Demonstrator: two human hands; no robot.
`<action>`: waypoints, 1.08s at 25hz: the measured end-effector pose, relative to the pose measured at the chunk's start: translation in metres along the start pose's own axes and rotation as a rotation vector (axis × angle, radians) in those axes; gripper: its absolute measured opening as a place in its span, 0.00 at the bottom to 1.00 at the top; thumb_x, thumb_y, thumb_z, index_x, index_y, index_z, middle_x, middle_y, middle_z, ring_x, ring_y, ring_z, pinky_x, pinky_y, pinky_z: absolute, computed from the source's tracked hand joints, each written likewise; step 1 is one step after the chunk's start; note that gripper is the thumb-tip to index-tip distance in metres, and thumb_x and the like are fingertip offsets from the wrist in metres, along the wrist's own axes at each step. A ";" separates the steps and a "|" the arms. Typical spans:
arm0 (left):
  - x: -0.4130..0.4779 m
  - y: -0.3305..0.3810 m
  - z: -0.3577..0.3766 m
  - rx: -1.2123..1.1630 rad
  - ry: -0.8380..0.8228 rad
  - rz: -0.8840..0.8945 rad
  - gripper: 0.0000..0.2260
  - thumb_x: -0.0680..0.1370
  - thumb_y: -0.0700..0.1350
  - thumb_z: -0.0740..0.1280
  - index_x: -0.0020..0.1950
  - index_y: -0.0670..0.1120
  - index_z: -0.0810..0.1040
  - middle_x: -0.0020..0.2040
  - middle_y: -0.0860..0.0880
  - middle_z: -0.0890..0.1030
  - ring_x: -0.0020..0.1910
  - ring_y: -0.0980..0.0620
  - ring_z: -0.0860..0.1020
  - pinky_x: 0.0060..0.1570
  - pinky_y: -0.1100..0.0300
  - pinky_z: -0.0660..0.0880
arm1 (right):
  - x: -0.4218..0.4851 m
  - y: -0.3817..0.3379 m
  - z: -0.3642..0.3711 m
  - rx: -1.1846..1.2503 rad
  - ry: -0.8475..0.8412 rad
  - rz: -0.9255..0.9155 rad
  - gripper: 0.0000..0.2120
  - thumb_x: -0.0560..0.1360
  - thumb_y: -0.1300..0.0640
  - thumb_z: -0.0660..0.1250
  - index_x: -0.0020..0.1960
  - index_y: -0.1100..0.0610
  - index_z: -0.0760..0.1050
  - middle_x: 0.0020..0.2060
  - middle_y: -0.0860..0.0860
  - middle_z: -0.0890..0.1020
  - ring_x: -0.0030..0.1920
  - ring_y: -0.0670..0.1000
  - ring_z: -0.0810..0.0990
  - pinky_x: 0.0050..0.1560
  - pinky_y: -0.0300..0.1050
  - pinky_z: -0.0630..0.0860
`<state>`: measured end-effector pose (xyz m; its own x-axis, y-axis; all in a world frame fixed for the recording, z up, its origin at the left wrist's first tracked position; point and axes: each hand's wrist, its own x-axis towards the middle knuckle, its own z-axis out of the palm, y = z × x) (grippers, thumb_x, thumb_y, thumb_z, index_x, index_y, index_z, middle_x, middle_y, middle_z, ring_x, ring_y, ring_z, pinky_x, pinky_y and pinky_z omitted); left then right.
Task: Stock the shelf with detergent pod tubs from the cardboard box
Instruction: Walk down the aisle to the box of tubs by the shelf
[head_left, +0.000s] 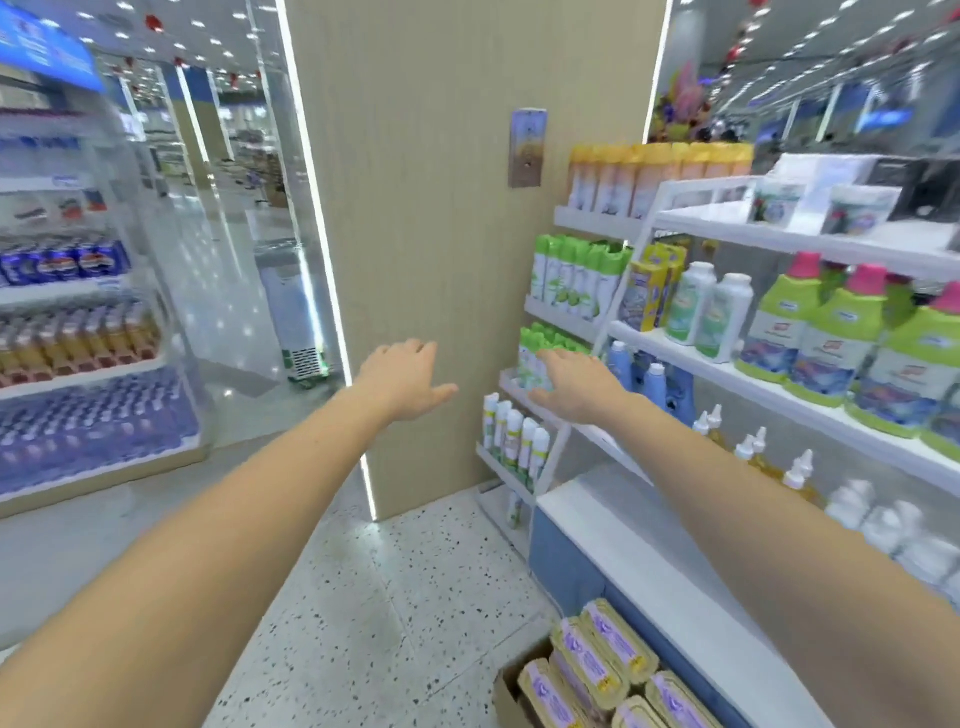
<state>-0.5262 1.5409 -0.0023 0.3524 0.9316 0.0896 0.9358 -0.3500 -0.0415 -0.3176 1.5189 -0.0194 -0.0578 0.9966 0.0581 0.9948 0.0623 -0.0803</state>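
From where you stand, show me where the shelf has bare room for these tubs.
The bottom white ledge is bare, bordered by the cardboard box of tubs in front and white bottles to the right. The top shelf has a free patch left of its small packs. The shelf of green bottles is crowded. Both hands are empty.

Tubs in box, floor level.
We note yellow-lidded, purple-labelled tubs (597, 667) packed in the open cardboard box (511, 686), below the blue-fronted shelf (639, 540).
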 end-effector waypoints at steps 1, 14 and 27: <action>0.023 0.006 0.001 0.000 0.002 0.045 0.31 0.77 0.58 0.57 0.73 0.40 0.58 0.73 0.40 0.65 0.70 0.41 0.66 0.67 0.51 0.61 | 0.007 0.013 -0.003 -0.011 -0.006 0.036 0.27 0.78 0.48 0.57 0.71 0.62 0.60 0.69 0.60 0.68 0.68 0.60 0.67 0.66 0.54 0.62; 0.216 0.162 0.005 -0.076 0.049 0.811 0.30 0.77 0.58 0.59 0.72 0.41 0.61 0.71 0.41 0.67 0.68 0.41 0.67 0.64 0.50 0.64 | -0.014 0.153 -0.021 -0.048 0.073 0.823 0.30 0.77 0.46 0.59 0.74 0.59 0.56 0.72 0.58 0.64 0.70 0.60 0.65 0.68 0.54 0.62; 0.232 0.232 0.110 -0.289 -0.040 1.004 0.27 0.77 0.52 0.61 0.70 0.38 0.63 0.71 0.38 0.67 0.68 0.39 0.67 0.64 0.48 0.63 | -0.067 0.172 0.072 0.072 0.116 1.161 0.27 0.77 0.50 0.59 0.71 0.63 0.60 0.68 0.62 0.70 0.67 0.63 0.69 0.65 0.55 0.66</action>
<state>-0.2285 1.6867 -0.1006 0.9732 0.2006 0.1126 0.1814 -0.9701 0.1614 -0.1490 1.4664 -0.1089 0.8947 0.4466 0.0031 0.4381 -0.8763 -0.2005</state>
